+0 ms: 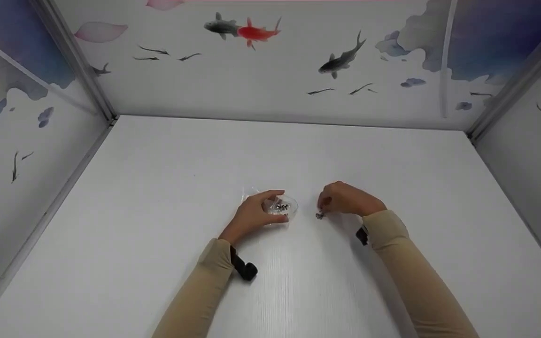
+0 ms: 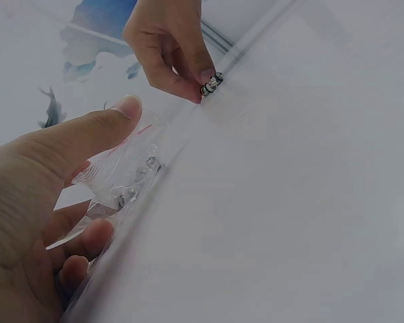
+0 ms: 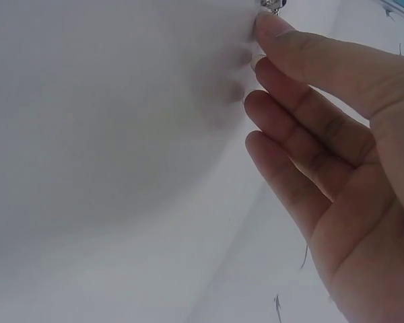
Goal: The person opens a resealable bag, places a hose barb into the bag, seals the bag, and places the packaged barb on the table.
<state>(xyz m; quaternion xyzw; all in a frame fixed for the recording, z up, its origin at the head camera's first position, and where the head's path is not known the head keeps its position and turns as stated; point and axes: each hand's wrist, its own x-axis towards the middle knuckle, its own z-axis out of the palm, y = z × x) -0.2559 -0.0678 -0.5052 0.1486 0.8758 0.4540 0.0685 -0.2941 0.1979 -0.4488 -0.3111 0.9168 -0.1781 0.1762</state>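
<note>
My left hand (image 1: 251, 215) curves its thumb and fingers round a clear plastic bag (image 2: 118, 165) with a red line near its mouth. Small shiny metal pieces (image 1: 282, 207) show through the clear plastic. To the right, my right hand (image 1: 343, 199) pinches a small silver-and-dark metal piece (image 2: 213, 84) between thumb and forefinger, low over the table. In the right wrist view, only part of that piece shows at the top edge, beyond the thumb tip. Its exact kind is too small to make out. The other right fingers are bent loosely below the thumb.
The white table (image 1: 158, 164) spreads out around both hands. Upright panels printed with fish (image 1: 341, 61) and petals stand along its back and sides, joined by metal corner posts (image 1: 75, 61). A black wrist strap (image 1: 244, 267) sits at the left cuff.
</note>
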